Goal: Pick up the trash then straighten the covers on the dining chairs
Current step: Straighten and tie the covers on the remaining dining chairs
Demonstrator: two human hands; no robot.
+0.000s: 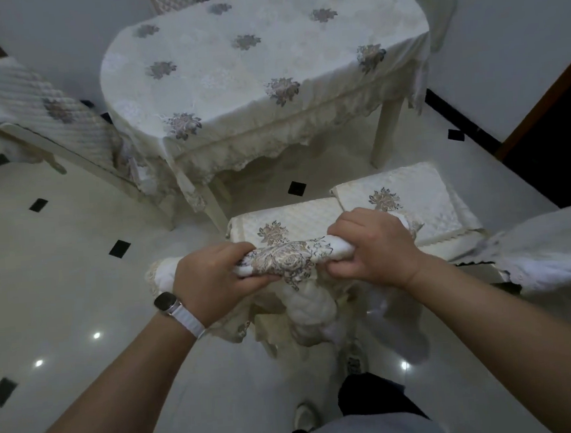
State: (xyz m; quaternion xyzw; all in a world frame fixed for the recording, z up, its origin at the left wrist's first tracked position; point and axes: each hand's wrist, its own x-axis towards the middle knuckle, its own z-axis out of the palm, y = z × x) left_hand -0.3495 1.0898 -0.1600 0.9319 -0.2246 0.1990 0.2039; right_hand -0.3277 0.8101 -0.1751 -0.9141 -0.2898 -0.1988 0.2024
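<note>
A cream quilted chair cover [287,255] with a brown floral patch is bunched over the top of the nearest dining chair's backrest. My left hand [210,278], with a watch on its wrist, grips the cover's left part. My right hand [376,243] grips its right part. Loose folds of the cover hang down the back of the chair below my hands. The chair's seat cushion [298,220] shows just beyond. No trash is visible.
A second covered chair seat [409,199] stands to the right, and a third chair's cover [553,246] at far right. Another chair [50,111] leans by the left of the oval table [258,64] with its floral cloth. The glossy tiled floor [60,285] surrounds everything.
</note>
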